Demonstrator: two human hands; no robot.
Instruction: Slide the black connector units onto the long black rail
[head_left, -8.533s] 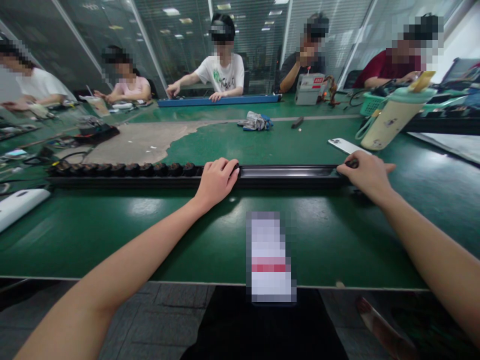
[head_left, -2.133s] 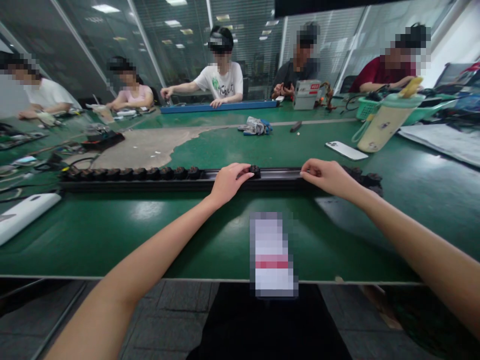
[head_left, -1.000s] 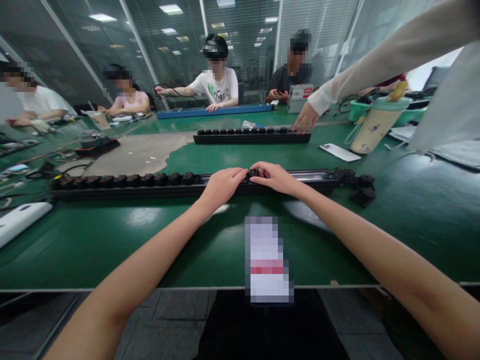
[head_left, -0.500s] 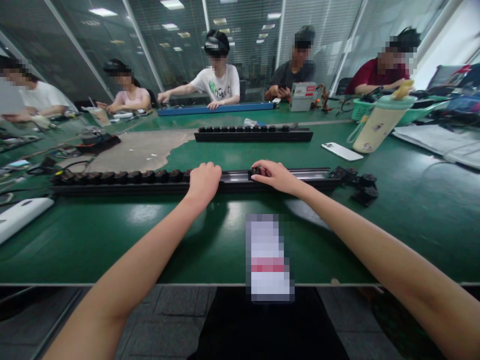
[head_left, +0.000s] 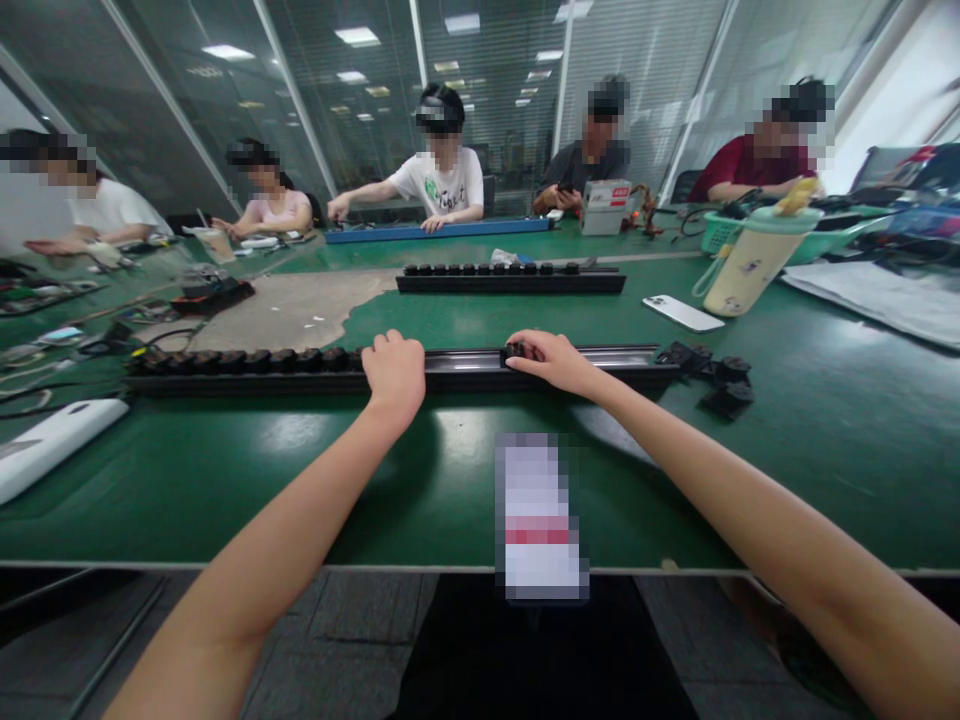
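A long black rail [head_left: 465,372] runs across the green mat, with a row of round black knobs [head_left: 240,361] filling its left part and a bare metal channel in the middle. My left hand [head_left: 394,372] is curled over the rail at the right end of that row. My right hand [head_left: 544,360] lies further right, fingers closed around a black knob piece [head_left: 514,350] sitting in the channel. The piece is mostly hidden by my fingers.
A second black rail with knobs [head_left: 510,284] lies beyond my hands, and loose black pieces [head_left: 724,380] sit off the first rail's right end. A white phone [head_left: 682,313] and a cream bottle [head_left: 750,275] stand further right. Seated co-workers line the far table.
Over the last second, my left hand has moved left, away from my right hand, to the end of the knob row. The sleeved arm of another person has left the view. My right hand stays put.
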